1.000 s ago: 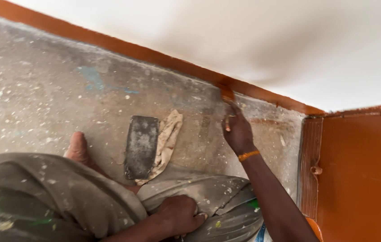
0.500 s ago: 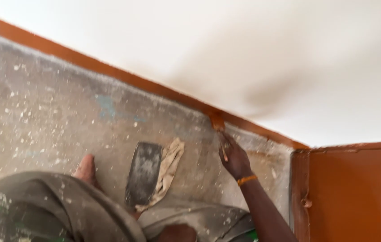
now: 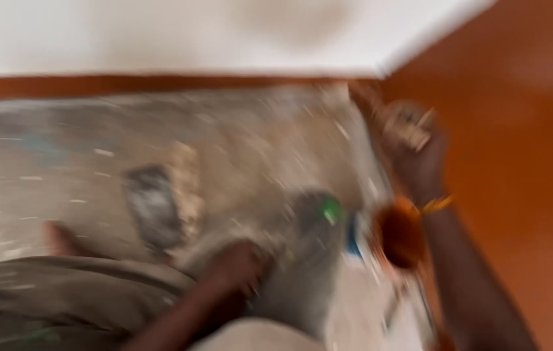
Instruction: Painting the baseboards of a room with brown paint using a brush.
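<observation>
The whole head view is smeared by motion. My right hand [image 3: 416, 156], with an orange band at the wrist, is raised near the corner where the orange skirting strip [image 3: 159, 84] meets an orange surface [image 3: 523, 162]. Its fingers are closed on a small pale-tipped brush [image 3: 408, 129]. My left hand [image 3: 241, 263] rests on my knee, on paint-flecked grey trousers [image 3: 81, 292]; the blur hides its fingers. A small pot of orange paint [image 3: 397, 235] sits just below my right wrist.
A dark flat trowel [image 3: 153, 208] and a beige rag [image 3: 189, 188] lie on the speckled grey floor [image 3: 42, 162]. My bare foot [image 3: 62, 237] is to their left. A white wall [image 3: 159, 32] rises above the skirting.
The view has swung right and down and blurred. My right hand with the brush has moved along the skirting to the corner. The orange paint pot has come into view.
</observation>
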